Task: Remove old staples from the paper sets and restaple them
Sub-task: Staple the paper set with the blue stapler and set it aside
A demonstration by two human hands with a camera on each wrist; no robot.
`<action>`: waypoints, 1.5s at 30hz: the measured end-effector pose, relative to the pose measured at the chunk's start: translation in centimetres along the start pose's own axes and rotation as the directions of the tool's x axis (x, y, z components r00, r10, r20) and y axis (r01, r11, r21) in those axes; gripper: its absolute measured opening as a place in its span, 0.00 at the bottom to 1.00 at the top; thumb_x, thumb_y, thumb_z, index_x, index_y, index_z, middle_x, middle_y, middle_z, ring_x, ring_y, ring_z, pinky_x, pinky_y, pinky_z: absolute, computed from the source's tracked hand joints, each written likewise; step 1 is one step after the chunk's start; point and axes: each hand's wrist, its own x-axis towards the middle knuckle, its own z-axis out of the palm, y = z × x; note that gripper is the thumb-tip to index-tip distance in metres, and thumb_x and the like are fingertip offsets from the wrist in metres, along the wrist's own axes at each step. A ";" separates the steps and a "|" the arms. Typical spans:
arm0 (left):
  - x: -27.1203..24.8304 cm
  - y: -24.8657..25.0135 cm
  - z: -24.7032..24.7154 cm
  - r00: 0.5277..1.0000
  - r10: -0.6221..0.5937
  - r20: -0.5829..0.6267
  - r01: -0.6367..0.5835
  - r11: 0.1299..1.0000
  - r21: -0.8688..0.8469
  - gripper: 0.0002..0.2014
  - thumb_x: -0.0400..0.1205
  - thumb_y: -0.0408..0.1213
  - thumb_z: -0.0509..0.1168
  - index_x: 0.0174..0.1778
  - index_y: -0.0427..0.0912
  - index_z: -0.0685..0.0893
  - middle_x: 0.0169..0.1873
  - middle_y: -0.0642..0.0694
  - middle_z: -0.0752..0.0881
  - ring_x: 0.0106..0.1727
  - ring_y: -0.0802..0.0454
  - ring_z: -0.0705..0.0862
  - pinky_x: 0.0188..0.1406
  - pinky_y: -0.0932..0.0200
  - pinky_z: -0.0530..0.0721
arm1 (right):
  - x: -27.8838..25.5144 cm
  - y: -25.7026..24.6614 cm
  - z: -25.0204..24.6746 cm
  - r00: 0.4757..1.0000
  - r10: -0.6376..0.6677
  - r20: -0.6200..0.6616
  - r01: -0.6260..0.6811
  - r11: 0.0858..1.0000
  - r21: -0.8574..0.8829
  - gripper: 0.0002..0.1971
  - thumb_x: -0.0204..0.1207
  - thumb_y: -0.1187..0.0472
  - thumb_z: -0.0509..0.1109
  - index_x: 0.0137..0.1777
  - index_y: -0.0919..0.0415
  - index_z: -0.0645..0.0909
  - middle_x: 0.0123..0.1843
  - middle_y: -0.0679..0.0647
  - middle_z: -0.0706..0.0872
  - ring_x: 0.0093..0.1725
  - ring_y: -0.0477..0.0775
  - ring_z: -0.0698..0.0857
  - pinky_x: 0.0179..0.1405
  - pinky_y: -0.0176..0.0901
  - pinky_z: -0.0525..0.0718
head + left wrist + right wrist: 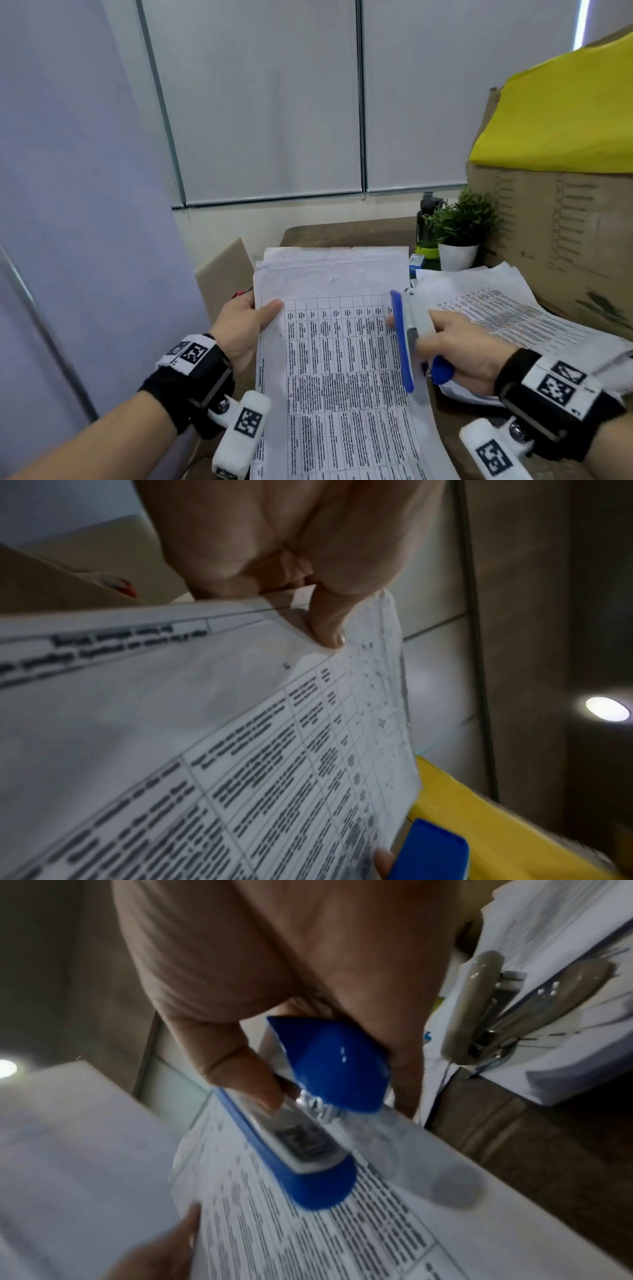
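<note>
Paper set (335, 359) — thin, worn sheets printed with a dense table, speckled grey near the top edge — sits raised between my hands over the brown wood-grain desk (346, 231). My left hand (245, 329) pinches its left edge, thumb flat on the print. My right hand (466, 346) is curled round the stapler (406, 342), glossy blue plastic with a clear window and a rounded nose, lying along the set's right margin. Just right of it rests a loose pile (507, 308) of printed sheets, with a grey metal staple remover (514, 1007) on top. Behind stand a small leafy plant (460, 222) in a white pot, a dark bottle (426, 222), and a cardboard box (555, 240) under yellow cloth (565, 113).
</note>
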 end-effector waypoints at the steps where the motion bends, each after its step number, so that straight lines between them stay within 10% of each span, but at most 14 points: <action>1: 0.0 0.6 0.3 0.998 0.056 -0.033 -0.054 0.998 0.035 0.08 0.85 0.28 0.64 0.58 0.35 0.85 0.50 0.36 0.91 0.45 0.42 0.92 0.44 0.46 0.91 | -0.1 -0.3 0.2 1.000 -0.026 -0.012 0.024 0.993 -0.112 0.19 0.70 0.85 0.62 0.54 0.69 0.85 0.43 0.62 0.91 0.38 0.57 0.90 0.33 0.46 0.85; 7: -1.8 8.7 3.5 0.834 0.542 -0.103 -0.496 0.819 0.289 0.07 0.88 0.34 0.60 0.61 0.45 0.77 0.49 0.57 0.85 0.46 0.69 0.84 0.44 0.76 0.82 | -1.4 -6.4 2.6 0.913 -0.381 -0.143 0.330 0.898 -0.291 0.13 0.70 0.81 0.67 0.37 0.62 0.82 0.28 0.53 0.81 0.23 0.45 0.77 0.16 0.32 0.71; 11: -2.5 11.2 5.1 0.734 0.667 -0.130 -0.622 0.737 0.266 0.05 0.87 0.38 0.62 0.57 0.47 0.74 0.62 0.45 0.83 0.64 0.49 0.82 0.68 0.49 0.80 | -2.9 -9.5 3.2 0.842 -0.529 -0.109 0.494 0.835 -0.242 0.19 0.69 0.83 0.65 0.31 0.57 0.79 0.21 0.42 0.79 0.19 0.38 0.76 0.16 0.28 0.71; 18: -2.7 6.9 4.8 0.841 0.533 -0.099 -0.517 0.843 0.146 0.15 0.78 0.51 0.70 0.59 0.56 0.77 0.56 0.55 0.87 0.58 0.56 0.86 0.60 0.54 0.83 | -2.7 -5.1 1.3 0.917 -0.384 -0.110 0.327 0.879 -0.346 0.15 0.70 0.80 0.68 0.50 0.62 0.85 0.54 0.66 0.86 0.46 0.59 0.88 0.34 0.47 0.90; 27: -2.3 6.3 5.3 0.836 0.509 -0.203 -0.509 0.859 0.058 0.11 0.79 0.41 0.72 0.54 0.51 0.80 0.50 0.50 0.90 0.51 0.52 0.90 0.60 0.44 0.86 | -1.7 -4.5 1.3 0.917 -0.399 -0.004 0.365 0.845 -0.391 0.14 0.66 0.74 0.72 0.47 0.57 0.87 0.53 0.66 0.83 0.49 0.61 0.86 0.35 0.37 0.82; 35: -2.4 6.5 5.4 0.811 0.570 -0.132 -0.558 0.821 0.118 0.09 0.82 0.43 0.67 0.53 0.57 0.74 0.54 0.52 0.86 0.57 0.54 0.86 0.64 0.43 0.84 | -2.0 -4.8 1.4 0.900 -0.435 -0.043 0.386 0.838 -0.385 0.16 0.55 0.63 0.70 0.45 0.57 0.87 0.52 0.67 0.83 0.50 0.65 0.86 0.48 0.60 0.88; 45: -2.2 5.7 5.0 0.843 0.518 -0.145 -0.501 0.854 0.139 0.08 0.87 0.35 0.61 0.52 0.56 0.75 0.54 0.49 0.87 0.58 0.48 0.87 0.65 0.38 0.83 | -0.9 -4.0 1.0 0.936 -0.339 -0.097 0.295 0.904 -0.309 0.18 0.70 0.79 0.68 0.54 0.61 0.85 0.47 0.61 0.91 0.45 0.60 0.91 0.37 0.52 0.91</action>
